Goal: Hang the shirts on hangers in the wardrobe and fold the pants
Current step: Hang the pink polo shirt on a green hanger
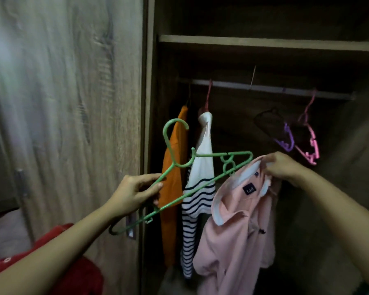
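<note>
My left hand grips a green plastic hanger by its left arm, holding it tilted in front of the open wardrobe. The hanger's right end touches the collar of a pink polo shirt. My right hand pinches that shirt at the collar, and the shirt hangs down from it. On the wardrobe rail an orange shirt and a white shirt with navy stripes hang at the left.
Empty purple and pink hangers hang at the right of the rail, with a dark one behind. A shelf runs above the rail. The wooden wardrobe door stands at the left. A red garment lies at the lower left.
</note>
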